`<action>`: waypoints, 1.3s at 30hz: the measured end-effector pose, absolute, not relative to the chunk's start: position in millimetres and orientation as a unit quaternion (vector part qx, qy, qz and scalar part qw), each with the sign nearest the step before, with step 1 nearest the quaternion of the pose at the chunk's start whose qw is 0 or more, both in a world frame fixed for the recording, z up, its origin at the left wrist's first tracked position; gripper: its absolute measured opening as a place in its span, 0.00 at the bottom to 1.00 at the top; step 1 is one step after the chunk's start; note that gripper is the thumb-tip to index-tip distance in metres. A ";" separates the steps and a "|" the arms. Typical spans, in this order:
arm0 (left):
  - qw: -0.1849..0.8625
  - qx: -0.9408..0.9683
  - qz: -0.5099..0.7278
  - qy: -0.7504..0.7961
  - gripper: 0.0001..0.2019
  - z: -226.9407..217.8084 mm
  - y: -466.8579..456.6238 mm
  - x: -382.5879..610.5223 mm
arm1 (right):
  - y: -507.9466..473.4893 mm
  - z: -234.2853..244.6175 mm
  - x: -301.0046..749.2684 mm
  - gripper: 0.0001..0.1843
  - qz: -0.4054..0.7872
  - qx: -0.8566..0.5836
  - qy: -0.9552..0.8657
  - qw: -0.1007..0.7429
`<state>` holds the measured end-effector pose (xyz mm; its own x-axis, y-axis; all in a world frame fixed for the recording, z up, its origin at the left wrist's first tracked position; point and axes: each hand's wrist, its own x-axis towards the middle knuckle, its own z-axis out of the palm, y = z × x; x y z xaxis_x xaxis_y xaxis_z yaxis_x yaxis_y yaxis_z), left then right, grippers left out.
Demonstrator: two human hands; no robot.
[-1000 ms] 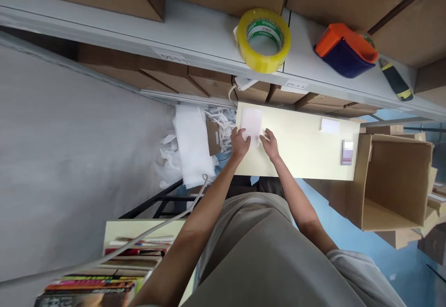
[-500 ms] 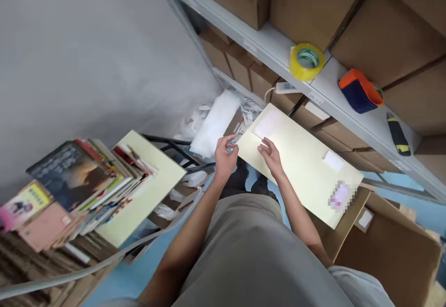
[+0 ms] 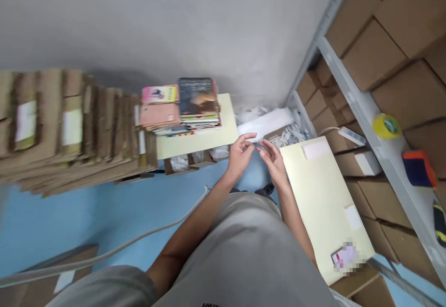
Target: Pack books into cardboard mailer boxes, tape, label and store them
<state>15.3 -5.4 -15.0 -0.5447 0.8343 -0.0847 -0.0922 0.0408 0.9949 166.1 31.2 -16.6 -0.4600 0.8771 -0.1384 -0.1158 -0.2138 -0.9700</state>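
My left hand (image 3: 241, 157) and my right hand (image 3: 274, 159) are held up in front of my body, close together. The fingers of both are loosely curved and apart, and I make out nothing held in them. Below them is the blue floor (image 3: 209, 193). Just right of my right hand stands a pale yellow table (image 3: 308, 195) with white paper slips and a blurred-out item on it. To the left of my left hand, books and magazines (image 3: 198, 98) are piled on another pale yellow table (image 3: 228, 114).
Flattened cardboard (image 3: 49, 112) is stacked along the wall at left. A shelf (image 3: 364, 102) at right holds cardboard boxes (image 3: 411, 107), yellow tape (image 3: 386, 127), an orange-and-blue item (image 3: 420, 168) and a cutter (image 3: 439, 223). A pale hose or cable (image 3: 156, 228) crosses the left side. White foam (image 3: 268, 123) lies in the corner.
The view has swung left, so the books and stacked cardboard show more and the shelf sits farther right. My hands have come closer together and away from over the right table's edge.
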 end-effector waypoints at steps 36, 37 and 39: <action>0.076 -0.236 0.820 0.516 0.15 -40.4 -308.5 -475.6 | -191.6 -27.1 -446.5 0.19 0.511 -0.251 -0.820 0.065; 0.069 -0.227 0.821 0.520 0.15 -38.5 -311.4 -475.0 | -192.0 -25.4 -445.9 0.22 0.546 -0.255 -0.795 0.071; 0.053 -0.196 0.826 0.526 0.15 -33.5 -318.3 -469.5 | -191.2 -20.6 -443.0 0.28 0.642 -0.253 -0.718 0.087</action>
<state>-469.5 -318.3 -33.5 -0.9178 -0.1191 -0.3788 -0.2929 -0.4413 0.8482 -443.0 -191.2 -20.6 -0.8568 0.4755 -0.1994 0.2510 0.0467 -0.9669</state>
